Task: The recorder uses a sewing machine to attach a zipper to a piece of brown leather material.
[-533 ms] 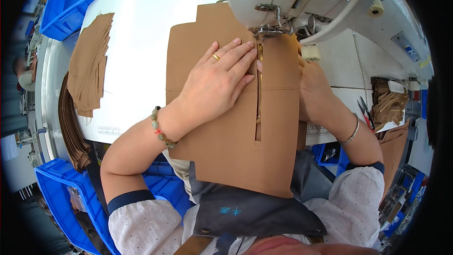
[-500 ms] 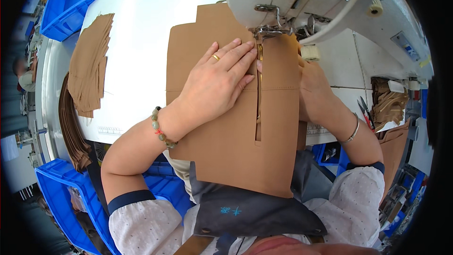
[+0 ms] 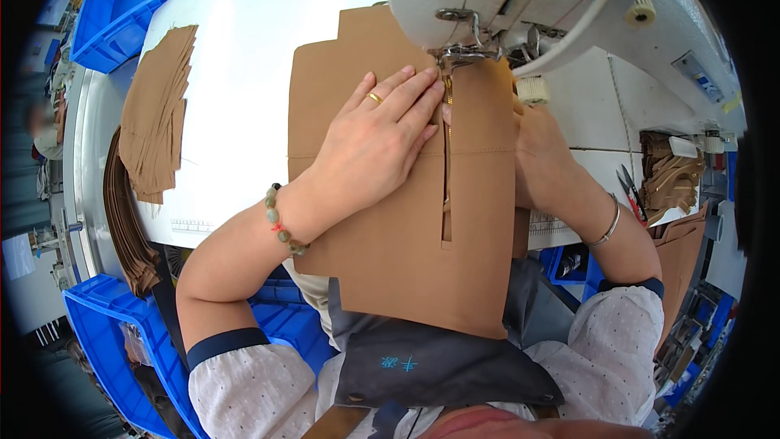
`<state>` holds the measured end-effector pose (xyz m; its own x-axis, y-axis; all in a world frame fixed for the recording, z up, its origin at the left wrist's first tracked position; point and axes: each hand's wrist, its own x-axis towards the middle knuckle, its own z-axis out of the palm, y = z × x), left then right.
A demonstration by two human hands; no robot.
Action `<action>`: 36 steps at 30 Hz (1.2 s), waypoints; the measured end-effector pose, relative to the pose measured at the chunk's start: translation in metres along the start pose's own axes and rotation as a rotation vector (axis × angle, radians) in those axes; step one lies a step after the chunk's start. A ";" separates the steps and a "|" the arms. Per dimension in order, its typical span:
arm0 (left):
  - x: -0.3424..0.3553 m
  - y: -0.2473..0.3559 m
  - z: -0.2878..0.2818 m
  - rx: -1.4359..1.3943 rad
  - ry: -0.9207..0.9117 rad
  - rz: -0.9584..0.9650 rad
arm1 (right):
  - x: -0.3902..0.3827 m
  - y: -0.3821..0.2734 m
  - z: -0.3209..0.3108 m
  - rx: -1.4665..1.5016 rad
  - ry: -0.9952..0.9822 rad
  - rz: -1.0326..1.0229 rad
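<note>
A large brown panel (image 3: 390, 252) lies across the sewing machine bed, its near end hanging over my lap. A long narrow slot runs through it, and a gold-toothed zipper (image 3: 450, 134) shows inside. My left hand (image 3: 378, 126) rests flat on the panel, left of the slot, fingers stretched toward the presser foot (image 3: 467, 55). At the panel's right edge is my right hand (image 3: 543, 146), partly beneath it, so most of its fingers are hidden. A fingertip shows in the slot; I cannot tell whose hand it belongs to.
The white sewing machine (image 3: 682, 41) overhangs the far right. Brown fabric pieces (image 3: 154, 114) are stacked on the left of the white table (image 3: 227, 146). Scissors (image 3: 630, 195) lie at the right by more brown pieces (image 3: 670, 171). Blue bins (image 3: 122, 12) stand at the left.
The panel and its slot have edged very slightly forward toward the presser foot. My left wrist has shifted a little to the right; both hands keep nearly the same pose.
</note>
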<state>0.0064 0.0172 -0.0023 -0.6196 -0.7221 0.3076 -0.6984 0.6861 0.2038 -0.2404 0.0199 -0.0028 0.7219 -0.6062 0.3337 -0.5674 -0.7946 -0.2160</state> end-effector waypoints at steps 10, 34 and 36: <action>-0.001 -0.001 -0.001 -0.042 -0.011 0.010 | -0.002 0.001 0.001 0.036 0.003 0.024; 0.005 -0.002 -0.003 0.018 0.051 0.033 | 0.000 -0.001 0.001 -0.013 0.021 0.001; 0.009 -0.003 -0.004 0.023 0.065 0.061 | 0.001 -0.001 0.000 -0.021 0.016 -0.001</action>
<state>0.0047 0.0089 0.0033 -0.6371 -0.6713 0.3787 -0.6685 0.7258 0.1620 -0.2390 0.0202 -0.0025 0.7161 -0.6046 0.3488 -0.5749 -0.7943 -0.1965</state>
